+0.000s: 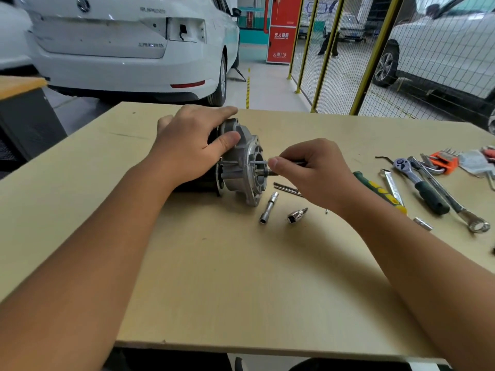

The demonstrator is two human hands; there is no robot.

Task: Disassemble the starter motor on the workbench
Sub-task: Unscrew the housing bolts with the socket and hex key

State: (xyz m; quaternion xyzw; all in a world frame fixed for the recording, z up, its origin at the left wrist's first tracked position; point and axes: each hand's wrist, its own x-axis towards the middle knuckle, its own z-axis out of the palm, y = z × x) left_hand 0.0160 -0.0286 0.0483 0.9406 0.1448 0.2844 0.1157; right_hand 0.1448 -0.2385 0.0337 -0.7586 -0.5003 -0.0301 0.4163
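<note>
The starter motor point(242, 167) lies on its side on the workbench point(214, 277), its silver end housing facing right and its black body mostly hidden under my left hand point(192, 143). That hand grips the motor from above, thumb pressed on the housing. My right hand point(313, 170) pinches a long thin through bolt point(258, 162) that sticks out of the housing's flange, level with the bench. Another long bolt point(286, 188) lies on the bench just below my right hand.
A long socket point(268, 208) and a short bit socket point(296, 215) lie in front of the motor. To the right lie a green-yellow screwdriver point(380, 190), a ratchet point(420, 184), spanners point(452, 204) and an orange hex key set point(443, 160). A white car stands behind the bench.
</note>
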